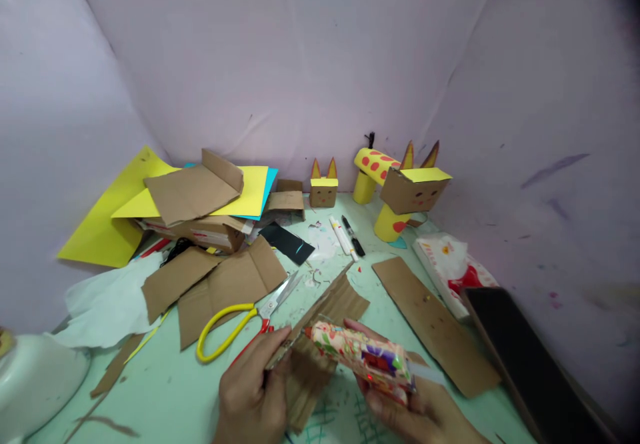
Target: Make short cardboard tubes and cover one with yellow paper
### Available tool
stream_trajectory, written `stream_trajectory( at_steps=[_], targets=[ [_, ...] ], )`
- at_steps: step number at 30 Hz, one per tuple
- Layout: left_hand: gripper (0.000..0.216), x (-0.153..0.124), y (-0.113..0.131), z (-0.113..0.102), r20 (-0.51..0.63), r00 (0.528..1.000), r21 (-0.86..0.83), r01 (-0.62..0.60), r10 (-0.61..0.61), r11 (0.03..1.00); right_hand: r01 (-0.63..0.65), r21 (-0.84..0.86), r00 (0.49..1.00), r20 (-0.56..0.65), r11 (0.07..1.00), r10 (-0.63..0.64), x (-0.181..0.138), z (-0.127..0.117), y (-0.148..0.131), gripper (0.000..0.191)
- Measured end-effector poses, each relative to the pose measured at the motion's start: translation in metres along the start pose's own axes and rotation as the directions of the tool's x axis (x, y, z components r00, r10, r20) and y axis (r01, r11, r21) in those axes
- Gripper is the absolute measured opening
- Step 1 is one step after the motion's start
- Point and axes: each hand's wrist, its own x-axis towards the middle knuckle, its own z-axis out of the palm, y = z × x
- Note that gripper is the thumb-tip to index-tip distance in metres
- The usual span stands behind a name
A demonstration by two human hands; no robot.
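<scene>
Spotted figure (400, 191) looks mostly built, cardboard (311, 367) still unattached
Glue gun (360, 354) gripped in right hand (400, 411), cardboard pinched in left hand (257, 387)

Pale lilac walls (310, 57) border a mint-green tabletop (165, 391).

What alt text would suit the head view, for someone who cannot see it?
A person's right hand holds a glue gun, its nozzle close to cardboard held in the left hand. Scissors and other cardboard pieces lie on a green table; a spotted animal figure and an eared box stand farther back.
</scene>
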Motion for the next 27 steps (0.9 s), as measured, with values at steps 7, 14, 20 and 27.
stream_trajectory(
  at_steps=[7, 14, 20, 27],
  targets=[
    [0.023, -0.001, 0.0, -0.002, -0.009, 1.0, 0.019, 0.01, -0.01, 1.0, -0.046, 0.008, 0.999, -0.014, 0.999, 0.046, -0.002, -0.006, 0.01, 0.033],
    [0.025, -0.003, -0.003, -0.002, -0.006, 1.0, 0.026, -0.007, 0.007, 1.0, -0.037, -0.014, 0.999, 0.025, 0.999, 0.038, -0.003, -0.003, 0.004, 0.039],
    [0.024, -0.001, -0.004, -0.002, -0.011, 1.0, 0.037, -0.017, 0.018, 0.999, -0.061, 0.018, 0.998, 0.005, 0.998, 0.061, -0.002, -0.003, 0.01, 0.034],
    [0.024, -0.001, -0.002, -0.002, -0.026, 0.999, 0.02, 0.022, -0.022, 1.0, -0.08, 0.011, 0.996, -0.047, 0.997, 0.081, -0.003, -0.006, 0.015, 0.031]
  ],
)
